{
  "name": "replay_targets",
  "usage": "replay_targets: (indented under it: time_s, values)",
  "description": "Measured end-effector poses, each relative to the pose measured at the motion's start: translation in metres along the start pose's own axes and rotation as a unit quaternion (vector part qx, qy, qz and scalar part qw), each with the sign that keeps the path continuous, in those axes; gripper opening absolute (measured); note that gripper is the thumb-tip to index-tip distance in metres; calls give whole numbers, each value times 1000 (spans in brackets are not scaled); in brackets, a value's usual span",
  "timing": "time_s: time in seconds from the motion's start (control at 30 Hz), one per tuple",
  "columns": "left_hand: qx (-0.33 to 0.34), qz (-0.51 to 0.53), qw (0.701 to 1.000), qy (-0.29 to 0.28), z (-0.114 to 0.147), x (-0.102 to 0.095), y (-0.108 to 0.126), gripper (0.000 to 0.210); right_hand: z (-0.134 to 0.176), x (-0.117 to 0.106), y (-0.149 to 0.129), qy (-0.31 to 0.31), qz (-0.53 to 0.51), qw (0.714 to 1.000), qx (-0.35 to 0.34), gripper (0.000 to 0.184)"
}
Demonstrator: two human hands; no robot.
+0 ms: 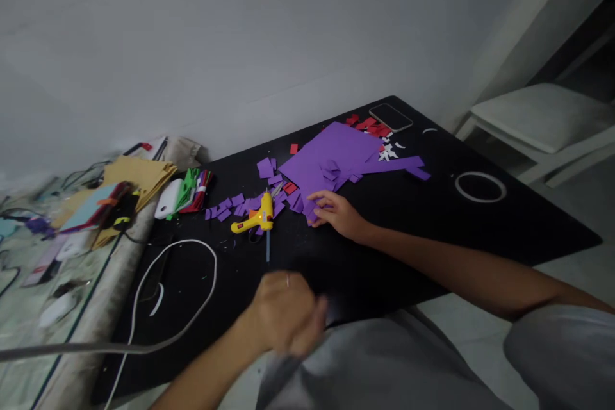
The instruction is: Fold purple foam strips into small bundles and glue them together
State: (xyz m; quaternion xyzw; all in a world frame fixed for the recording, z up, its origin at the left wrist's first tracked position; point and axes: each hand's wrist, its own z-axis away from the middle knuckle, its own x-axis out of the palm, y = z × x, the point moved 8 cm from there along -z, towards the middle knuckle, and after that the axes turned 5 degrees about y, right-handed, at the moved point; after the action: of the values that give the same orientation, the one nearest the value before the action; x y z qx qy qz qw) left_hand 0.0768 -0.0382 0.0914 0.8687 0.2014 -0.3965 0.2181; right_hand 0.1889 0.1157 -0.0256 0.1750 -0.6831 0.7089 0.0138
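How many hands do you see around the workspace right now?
2: the right hand is at the purple paper pieces; the left hand, blurred, is by the near edge of the black table. No others show.

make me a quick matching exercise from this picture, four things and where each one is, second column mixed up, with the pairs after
Things:
1. yellow plastic glue gun
2. flat rectangular phone
3. white stool with a pale seat
4. bare right hand

Places:
A. past the right side of the black table
B. part curled, at the large purple paper sheet's near side
C. lying beside red paper pieces
D. lying among small purple paper pieces

Pairs: 1-D, 2-C, 3-A, 4-B
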Motion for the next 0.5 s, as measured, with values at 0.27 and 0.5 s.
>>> replay_targets:
  time_s: [0.27, 0.5]
  values:
    - [-274, -189, 943, 0, -8, -17, -153, 30, 1, -2, 1, 3, 13, 1000, 3, 26]
    - [-364, -212, 902, -93, 36, -2, -195, 47, 1, -2, 1, -6, 28, 1000, -6, 33]
